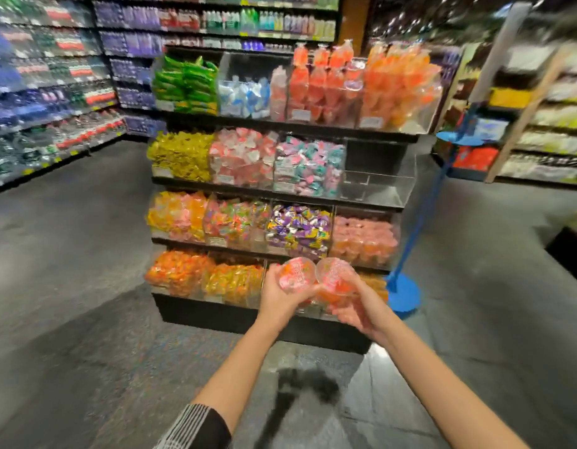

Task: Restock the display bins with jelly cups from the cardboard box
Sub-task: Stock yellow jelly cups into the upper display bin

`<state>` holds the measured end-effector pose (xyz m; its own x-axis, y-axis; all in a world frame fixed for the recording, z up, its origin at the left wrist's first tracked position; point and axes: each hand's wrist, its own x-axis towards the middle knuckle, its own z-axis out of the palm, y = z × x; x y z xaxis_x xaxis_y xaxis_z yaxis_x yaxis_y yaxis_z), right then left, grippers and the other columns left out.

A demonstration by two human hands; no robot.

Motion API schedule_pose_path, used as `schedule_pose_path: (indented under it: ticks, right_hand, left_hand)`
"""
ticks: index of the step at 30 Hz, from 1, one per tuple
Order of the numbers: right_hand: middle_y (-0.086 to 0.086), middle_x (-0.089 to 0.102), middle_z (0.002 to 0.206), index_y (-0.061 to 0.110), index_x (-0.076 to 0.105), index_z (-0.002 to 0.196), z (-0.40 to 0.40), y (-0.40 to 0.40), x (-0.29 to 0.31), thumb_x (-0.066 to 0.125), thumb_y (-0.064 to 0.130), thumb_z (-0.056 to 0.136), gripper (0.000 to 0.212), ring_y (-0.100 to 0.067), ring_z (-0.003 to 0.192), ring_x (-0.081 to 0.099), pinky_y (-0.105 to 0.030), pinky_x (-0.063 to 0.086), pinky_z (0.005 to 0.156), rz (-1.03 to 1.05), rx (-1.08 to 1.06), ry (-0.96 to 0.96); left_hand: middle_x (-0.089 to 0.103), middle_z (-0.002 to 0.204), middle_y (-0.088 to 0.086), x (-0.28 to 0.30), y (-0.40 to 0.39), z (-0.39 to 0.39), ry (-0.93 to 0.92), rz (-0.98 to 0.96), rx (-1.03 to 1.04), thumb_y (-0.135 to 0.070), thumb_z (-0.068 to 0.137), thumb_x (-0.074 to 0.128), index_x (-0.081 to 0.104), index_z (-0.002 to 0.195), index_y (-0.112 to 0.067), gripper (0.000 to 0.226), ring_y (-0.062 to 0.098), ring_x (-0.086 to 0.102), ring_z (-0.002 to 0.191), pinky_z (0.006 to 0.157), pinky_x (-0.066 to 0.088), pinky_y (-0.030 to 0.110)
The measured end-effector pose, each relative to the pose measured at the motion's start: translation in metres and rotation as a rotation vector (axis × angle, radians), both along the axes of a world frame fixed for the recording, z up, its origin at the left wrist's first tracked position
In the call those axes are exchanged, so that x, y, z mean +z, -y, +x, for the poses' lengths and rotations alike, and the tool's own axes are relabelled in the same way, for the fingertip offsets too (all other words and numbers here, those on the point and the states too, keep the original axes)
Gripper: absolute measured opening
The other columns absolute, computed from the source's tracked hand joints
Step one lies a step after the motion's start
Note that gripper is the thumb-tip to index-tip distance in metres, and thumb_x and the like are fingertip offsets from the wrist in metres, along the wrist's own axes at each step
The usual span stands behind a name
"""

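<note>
My left hand [280,294] grips a clear jelly cup with a pink lid [296,274]. My right hand [358,307] holds a second jelly cup [335,277] with orange jelly, and more orange cups seem bunched under it. Both hands are held out side by side before the lowest tier of the display stand [248,315]. On the third tier at the right, a clear bin [365,241] holds similar pink and orange cups. Above it, a clear bin [377,181] on the second tier looks bare. The cardboard box is out of view.
The tiered stand carries many clear bins of wrapped sweets and jellies. A blue pole on a round base [405,291] stands right of it. Shelves of bottles [53,92] line the left wall, more shelving [546,131] at right. Grey floor lies all around.
</note>
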<state>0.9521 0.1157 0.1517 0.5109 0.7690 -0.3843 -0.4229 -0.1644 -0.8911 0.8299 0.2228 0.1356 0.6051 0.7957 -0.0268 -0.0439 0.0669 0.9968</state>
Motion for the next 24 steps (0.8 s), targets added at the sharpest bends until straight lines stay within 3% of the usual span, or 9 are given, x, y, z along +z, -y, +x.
schedule_pose_path:
  ticks: [4,6,10,14,16,18,19,22,24]
  right_hand:
    - [-0.018,0.065,0.075,0.003,0.06,0.094,0.058,0.005,-0.014,0.053,0.024,0.093,0.022,-0.018,0.047,0.062,-0.02,0.049,0.042,0.026,-0.127,-0.106]
    - [-0.015,0.068,0.073,0.004,0.063,0.094,0.084,-0.002,-0.024,0.056,0.024,0.09,0.022,-0.017,0.051,0.065,-0.021,0.051,0.045,0.034,-0.165,-0.142]
    - [-0.016,0.07,0.075,0.007,0.064,0.109,0.141,-0.034,-0.044,0.059,0.045,0.082,0.047,-0.015,0.054,0.064,-0.021,0.048,0.047,-0.027,-0.206,-0.13]
    - [-0.014,0.071,0.079,0.006,0.061,0.117,0.205,-0.083,-0.068,0.056,0.055,0.085,0.059,-0.015,0.056,0.064,-0.021,0.049,0.046,-0.09,-0.248,-0.149]
    - [-0.017,0.072,0.093,0.005,0.061,0.121,0.238,-0.11,-0.079,0.056,0.054,0.087,0.06,-0.022,0.077,0.07,-0.028,0.057,0.064,-0.117,-0.27,-0.117]
    - [-0.028,0.066,0.11,-0.002,0.055,0.127,0.265,-0.135,-0.084,0.053,0.046,0.092,0.059,-0.04,0.104,0.063,-0.043,0.052,0.092,-0.179,-0.305,-0.082]
    - [-0.03,0.063,0.113,-0.004,0.053,0.127,0.277,-0.147,-0.086,0.053,0.043,0.094,0.058,-0.044,0.109,0.059,-0.046,0.049,0.096,-0.212,-0.323,-0.072]
    - [-0.019,0.069,0.104,0.001,0.06,0.117,0.311,-0.182,-0.097,0.059,0.045,0.089,0.052,-0.031,0.094,0.067,-0.036,0.054,0.077,-0.206,-0.366,-0.112]
    - [-0.016,0.071,0.103,0.005,0.063,0.112,0.334,-0.201,-0.112,0.064,0.045,0.085,0.048,-0.029,0.093,0.069,-0.038,0.055,0.083,-0.194,-0.392,-0.149]
  left_hand:
    - [0.052,0.131,0.015,-0.017,-0.006,0.075,0.137,-0.32,-0.049,-0.02,0.094,0.054,0.054,0.113,-0.014,0.02,0.026,0.056,0.115,0.062,0.058,0.029]
    - [0.05,0.133,0.012,-0.029,-0.018,0.11,0.138,-0.337,-0.046,-0.016,0.097,0.049,0.055,0.122,-0.011,0.026,0.027,0.053,0.121,0.067,0.06,0.036]
    - [0.055,0.129,0.016,-0.047,-0.052,0.174,0.134,-0.325,-0.045,-0.006,0.095,0.051,0.052,0.131,-0.009,0.036,0.027,0.063,0.108,0.07,0.059,0.039]
    - [0.061,0.119,0.009,-0.065,-0.099,0.23,0.061,-0.361,-0.013,-0.006,0.091,0.058,0.051,0.133,-0.012,0.043,0.02,0.066,0.097,0.075,0.059,0.038]
    - [0.063,0.109,0.007,-0.071,-0.125,0.256,0.032,-0.369,0.016,-0.003,0.088,0.062,0.052,0.13,-0.009,0.044,0.021,0.065,0.093,0.075,0.059,0.038]
    - [0.063,0.101,0.004,-0.08,-0.149,0.279,0.02,-0.381,0.066,-0.003,0.087,0.063,0.052,0.124,-0.009,0.039,0.021,0.063,0.089,0.068,0.057,0.033]
    - [0.063,0.103,0.006,-0.084,-0.16,0.291,0.029,-0.385,0.084,-0.005,0.087,0.063,0.052,0.123,-0.009,0.038,0.022,0.063,0.091,0.067,0.057,0.032]
    - [0.06,0.115,0.012,-0.104,-0.197,0.325,0.015,-0.451,0.175,-0.007,0.084,0.066,0.051,0.12,-0.017,0.04,0.033,0.062,0.102,0.074,0.055,0.039]
    - [0.059,0.116,0.011,-0.122,-0.215,0.344,-0.02,-0.491,0.231,-0.007,0.083,0.067,0.052,0.111,-0.024,0.036,0.035,0.061,0.104,0.082,0.055,0.045]
